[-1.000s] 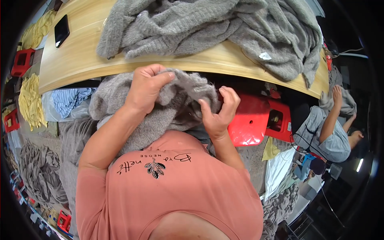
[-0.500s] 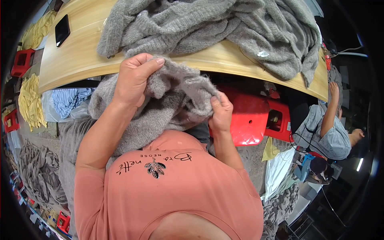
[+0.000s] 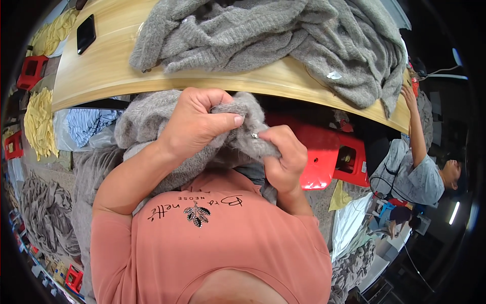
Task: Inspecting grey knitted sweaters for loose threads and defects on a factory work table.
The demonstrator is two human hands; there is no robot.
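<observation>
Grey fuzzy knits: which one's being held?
The fuzzy grey knit in the left hand and right hand; the grey knit pile rests on the pale wooden table.

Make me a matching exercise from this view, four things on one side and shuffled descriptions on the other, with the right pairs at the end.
Things:
1. Knit
2. Phone
3. Striped cloth
4. Nearest stool

Descriptions:
A. Black, lying on the table
B. Red, to the right of the right hand
C. Grey, held by the left hand and the right hand
D. Blue and white, near the yellow cloth

Pairs: 1-C, 2-A, 3-D, 4-B
</observation>
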